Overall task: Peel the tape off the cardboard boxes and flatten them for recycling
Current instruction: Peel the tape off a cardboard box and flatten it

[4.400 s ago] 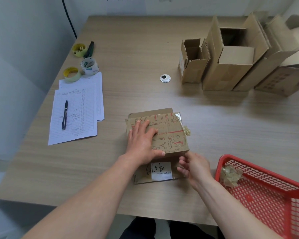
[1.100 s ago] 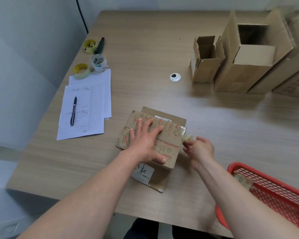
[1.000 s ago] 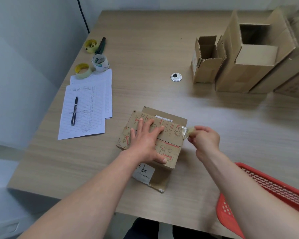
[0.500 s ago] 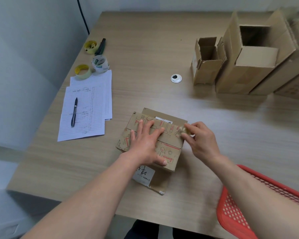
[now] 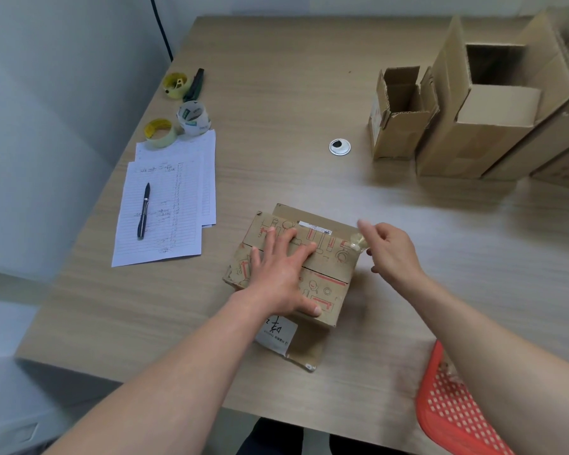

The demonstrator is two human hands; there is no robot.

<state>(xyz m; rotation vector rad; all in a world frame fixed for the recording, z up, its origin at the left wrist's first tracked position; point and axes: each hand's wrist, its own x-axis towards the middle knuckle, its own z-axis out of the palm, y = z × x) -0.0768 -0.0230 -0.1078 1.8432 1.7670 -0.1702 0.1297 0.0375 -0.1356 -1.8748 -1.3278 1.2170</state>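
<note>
Here, I saw left hand [image 5: 281,269] pressed flat on printed box [image 5: 322,284] at table [image 5: 276,103] centre; right hand [image 5: 391,249] pinched tape [image 5: 357,241] at box's right corner. My worry: tape could tear short, or box could slide under pull.

Setting: an office or plain work room, going by what I see around my desk [image 5: 296,93]. The desk is a light wood-grain laminate top with a round cable grommet [image 5: 339,147] set into it near the middle, typical of office furniture. Left of the grommet lie lined sheets of paper [image 5: 171,205] with handwritten entries, and a black pen [image 5: 143,210] rests on them. Beyond the paper, toward the desk's far left corner, sit three tape rolls [image 5: 193,117]. A dark cable [image 5: 161,27] runs down the pale, bare wall [image 5: 63,93] behind that corner. Right of the grommet stand opened cardboard boxes [image 5: 398,116].
</note>
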